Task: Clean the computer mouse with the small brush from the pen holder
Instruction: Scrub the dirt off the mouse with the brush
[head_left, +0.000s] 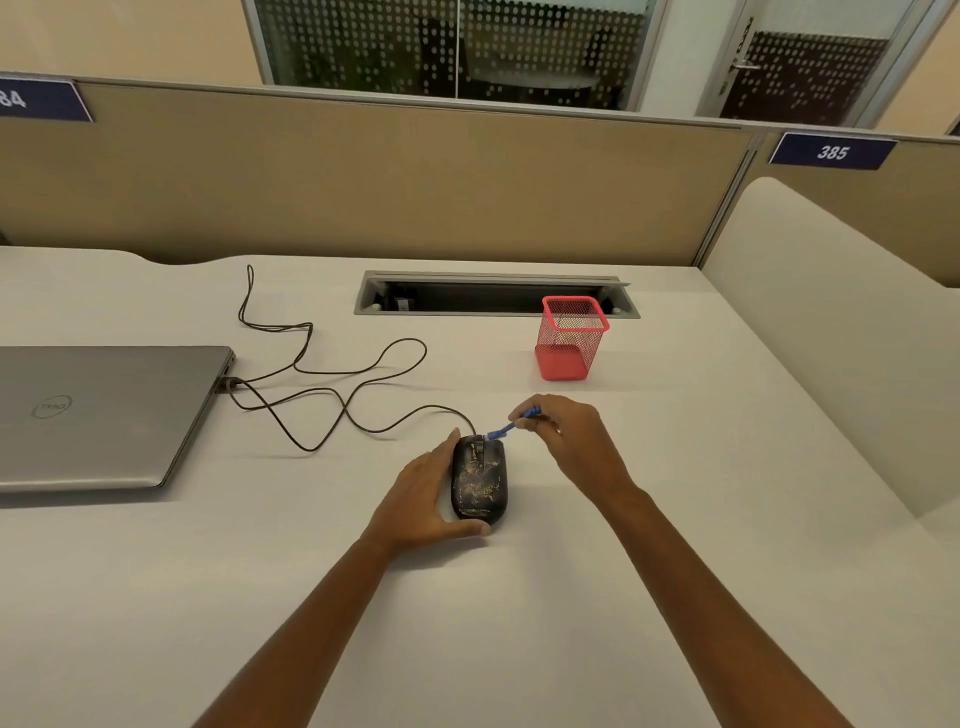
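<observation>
A black wired computer mouse (480, 480), speckled with pale dust, lies on the white desk in the middle of the view. My left hand (426, 493) grips it from the left side, thumb at its near end and fingers along its flank. My right hand (566, 436) pinches a small blue brush (511, 423) by its handle. The brush tip touches the mouse's far end beside the scroll wheel. A red mesh pen holder (571, 338) stands farther back to the right, with nothing visible inside.
A closed grey laptop (104, 415) lies at the left, and the mouse cable (332, 384) loops across the desk to it. An open cable tray slot (493, 293) runs behind the pen holder. Beige partition panels (363, 176) wall the desk's far and right sides.
</observation>
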